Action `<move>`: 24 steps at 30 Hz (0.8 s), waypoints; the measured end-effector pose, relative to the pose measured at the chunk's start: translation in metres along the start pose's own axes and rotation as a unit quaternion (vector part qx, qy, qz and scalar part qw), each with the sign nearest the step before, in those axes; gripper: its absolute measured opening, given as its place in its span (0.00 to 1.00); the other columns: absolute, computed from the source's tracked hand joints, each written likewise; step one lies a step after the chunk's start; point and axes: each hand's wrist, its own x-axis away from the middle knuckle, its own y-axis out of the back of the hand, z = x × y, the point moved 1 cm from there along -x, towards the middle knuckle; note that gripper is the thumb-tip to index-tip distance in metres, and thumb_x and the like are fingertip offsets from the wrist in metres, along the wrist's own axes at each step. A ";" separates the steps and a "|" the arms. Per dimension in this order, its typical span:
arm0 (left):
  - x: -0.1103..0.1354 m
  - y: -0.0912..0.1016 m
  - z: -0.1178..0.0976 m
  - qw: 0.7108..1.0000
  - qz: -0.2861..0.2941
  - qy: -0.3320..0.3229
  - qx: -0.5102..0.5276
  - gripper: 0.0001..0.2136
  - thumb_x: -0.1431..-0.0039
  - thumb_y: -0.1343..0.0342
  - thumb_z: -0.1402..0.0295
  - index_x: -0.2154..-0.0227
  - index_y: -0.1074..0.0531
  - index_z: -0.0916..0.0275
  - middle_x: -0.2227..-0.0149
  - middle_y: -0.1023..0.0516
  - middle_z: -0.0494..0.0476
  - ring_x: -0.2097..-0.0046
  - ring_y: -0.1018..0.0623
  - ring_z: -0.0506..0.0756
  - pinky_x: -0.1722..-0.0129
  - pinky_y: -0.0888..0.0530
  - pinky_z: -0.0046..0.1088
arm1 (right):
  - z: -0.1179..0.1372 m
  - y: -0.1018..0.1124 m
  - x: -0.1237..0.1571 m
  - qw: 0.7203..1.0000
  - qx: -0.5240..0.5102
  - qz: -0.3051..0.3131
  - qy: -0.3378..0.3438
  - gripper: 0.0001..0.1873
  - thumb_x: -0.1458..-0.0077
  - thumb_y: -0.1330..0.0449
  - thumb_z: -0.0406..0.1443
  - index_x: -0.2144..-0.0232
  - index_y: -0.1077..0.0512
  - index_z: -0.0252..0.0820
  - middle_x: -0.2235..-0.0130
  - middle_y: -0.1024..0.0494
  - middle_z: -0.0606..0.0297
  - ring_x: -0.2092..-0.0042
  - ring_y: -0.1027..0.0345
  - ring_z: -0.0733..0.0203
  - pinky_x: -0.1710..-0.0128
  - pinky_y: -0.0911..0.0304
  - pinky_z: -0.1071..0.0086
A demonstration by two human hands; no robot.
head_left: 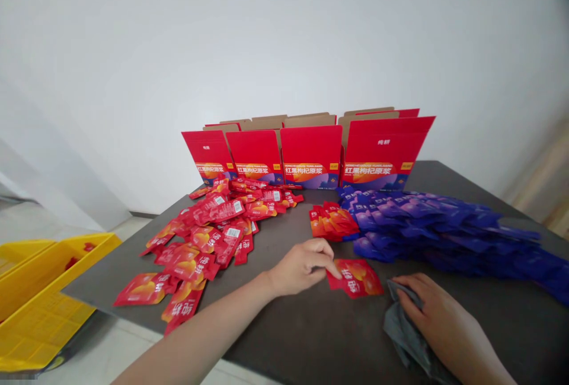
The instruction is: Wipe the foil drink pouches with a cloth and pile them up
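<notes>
My left hand (304, 268) is closed, its thumb and fingers pinching the left corner of a red pouch (359, 278) that lies flat on the table. To the right of that pouch, my right hand (429, 302) grips a crumpled grey cloth (402, 327). Just behind the held pouch sits a small overlapping group of red pouches (331, 221). A long spread of blue pouches (413, 225) covers the right side. On the left is a loose heap of red pouches (200, 237), some showing white barcode labels.
Several open red cartons (311, 148) stand in a row along the back of the dark table (275, 337), flaps up, against a white wall. On the floor at the left is a yellow crate (53, 296) with a few red bits inside.
</notes>
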 end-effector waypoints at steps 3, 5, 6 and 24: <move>0.014 -0.015 0.022 0.999 0.037 -0.001 0.009 0.12 0.43 0.50 0.80 0.64 0.23 0.63 0.61 0.29 0.57 0.59 0.27 0.50 0.57 0.31 0.24 | 0.001 0.009 0.001 1.000 0.007 0.003 -0.001 0.16 0.41 0.53 0.43 0.60 0.28 0.47 0.57 0.25 0.62 0.57 0.30 0.59 0.53 0.37 0.62; 0.017 -0.019 0.031 0.999 0.047 -0.005 0.025 0.13 0.43 0.52 0.81 0.63 0.24 0.63 0.60 0.29 0.57 0.58 0.27 0.50 0.56 0.31 0.25 | 0.007 0.017 0.001 1.000 0.021 -0.004 0.012 0.15 0.41 0.52 0.42 0.60 0.27 0.47 0.57 0.25 0.62 0.57 0.30 0.59 0.53 0.37 0.62; 0.016 -0.020 0.033 0.998 0.043 -0.003 0.037 0.14 0.44 0.53 0.82 0.63 0.25 0.63 0.59 0.29 0.57 0.57 0.26 0.50 0.55 0.31 0.25 | 0.014 0.020 0.000 0.999 0.032 -0.012 0.027 0.15 0.41 0.51 0.42 0.60 0.27 0.47 0.57 0.26 0.62 0.56 0.31 0.59 0.53 0.37 0.62; 0.010 -0.034 0.010 0.964 0.038 0.200 -0.168 0.16 0.52 0.34 0.61 0.65 0.32 0.61 0.58 0.31 0.55 0.55 0.33 0.58 0.58 0.36 0.32 | 0.035 -0.007 -0.002 0.987 0.113 0.006 0.112 0.12 0.43 0.48 0.36 0.58 0.28 0.48 0.57 0.29 0.61 0.56 0.32 0.57 0.59 0.34 0.62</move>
